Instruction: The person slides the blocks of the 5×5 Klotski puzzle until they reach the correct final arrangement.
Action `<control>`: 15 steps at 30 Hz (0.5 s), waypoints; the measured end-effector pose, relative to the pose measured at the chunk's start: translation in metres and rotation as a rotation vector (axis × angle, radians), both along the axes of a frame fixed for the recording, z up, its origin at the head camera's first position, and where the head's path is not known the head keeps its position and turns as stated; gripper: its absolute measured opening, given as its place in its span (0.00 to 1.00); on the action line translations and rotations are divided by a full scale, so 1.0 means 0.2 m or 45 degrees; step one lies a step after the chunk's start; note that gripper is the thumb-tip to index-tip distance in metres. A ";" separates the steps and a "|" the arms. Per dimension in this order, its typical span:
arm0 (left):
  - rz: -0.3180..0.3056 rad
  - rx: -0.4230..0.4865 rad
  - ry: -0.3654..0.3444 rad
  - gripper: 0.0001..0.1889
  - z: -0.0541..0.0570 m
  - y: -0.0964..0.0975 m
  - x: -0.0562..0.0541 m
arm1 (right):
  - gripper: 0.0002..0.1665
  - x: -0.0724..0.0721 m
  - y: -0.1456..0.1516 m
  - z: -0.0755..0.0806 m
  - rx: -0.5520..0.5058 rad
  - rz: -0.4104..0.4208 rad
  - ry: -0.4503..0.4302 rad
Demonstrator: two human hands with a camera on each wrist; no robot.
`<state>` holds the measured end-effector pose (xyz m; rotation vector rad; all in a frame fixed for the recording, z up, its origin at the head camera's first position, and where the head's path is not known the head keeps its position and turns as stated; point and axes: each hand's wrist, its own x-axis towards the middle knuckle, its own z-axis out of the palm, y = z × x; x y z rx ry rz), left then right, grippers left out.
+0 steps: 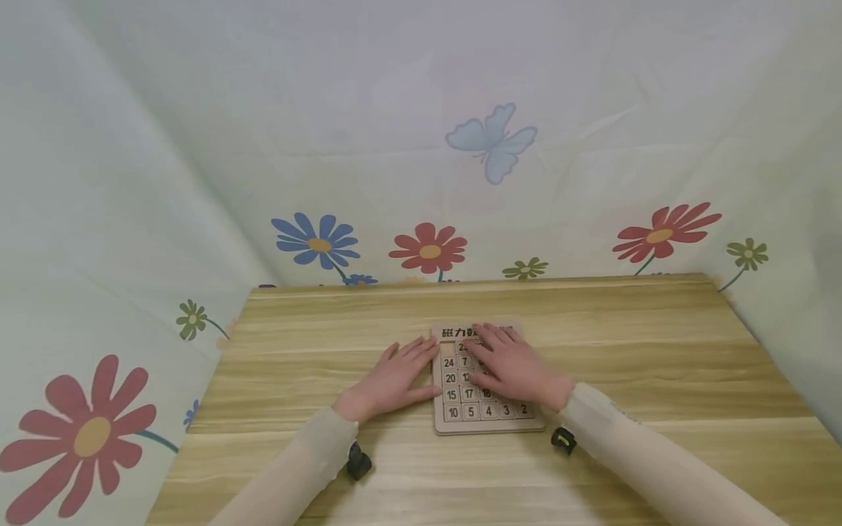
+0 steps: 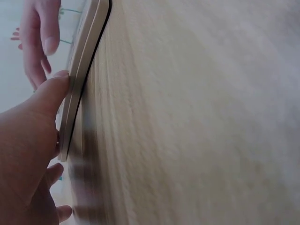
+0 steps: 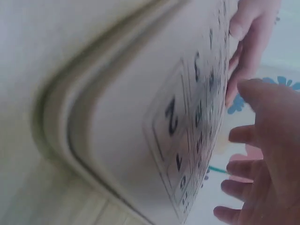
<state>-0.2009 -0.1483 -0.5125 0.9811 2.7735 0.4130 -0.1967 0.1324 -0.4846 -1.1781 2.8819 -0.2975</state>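
Head view: nearest me, two pale sleeves (image 1: pixel 289 467) run out to the hands. The left hand (image 1: pixel 389 381) grips nothing; its fingers reach out straight, thumb touching the left edge of the number board (image 1: pixel 487 429). The right hand (image 1: pixel 516 365) spreads loosely above the numbered tiles (image 1: pixel 471 412), holding nothing; I can't tell whether its fingertips touch them. The board lies between and partly under both hands on the wooden table (image 1: pixel 421 482). Beyond the hands hangs a flowered cloth (image 1: pixel 368 109) with a blue butterfly (image 1: pixel 490 142).
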 end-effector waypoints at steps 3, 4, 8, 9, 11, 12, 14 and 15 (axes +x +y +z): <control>-0.006 0.002 -0.001 0.44 -0.01 0.00 0.00 | 0.35 -0.02 0.02 0.00 0.019 -0.043 0.043; -0.006 -0.004 -0.003 0.44 -0.01 0.00 0.00 | 0.34 -0.02 0.01 -0.01 0.028 -0.040 0.042; -0.011 -0.009 0.001 0.43 -0.01 0.00 0.00 | 0.35 -0.03 -0.01 -0.02 0.047 -0.015 0.003; -0.013 -0.012 0.002 0.43 -0.01 0.00 0.00 | 0.35 -0.03 -0.02 -0.02 0.044 -0.012 -0.006; -0.015 -0.004 0.009 0.43 0.00 0.00 0.00 | 0.35 -0.04 -0.05 -0.03 0.044 -0.009 -0.020; -0.013 -0.008 0.008 0.43 0.00 0.00 0.00 | 0.35 -0.04 -0.06 -0.04 0.042 -0.006 -0.022; -0.012 -0.002 0.006 0.43 0.01 0.00 0.01 | 0.36 -0.04 -0.07 -0.04 0.035 -0.001 -0.033; -0.012 -0.002 0.007 0.43 0.01 0.00 0.01 | 0.36 -0.04 -0.07 -0.04 0.032 -0.001 -0.029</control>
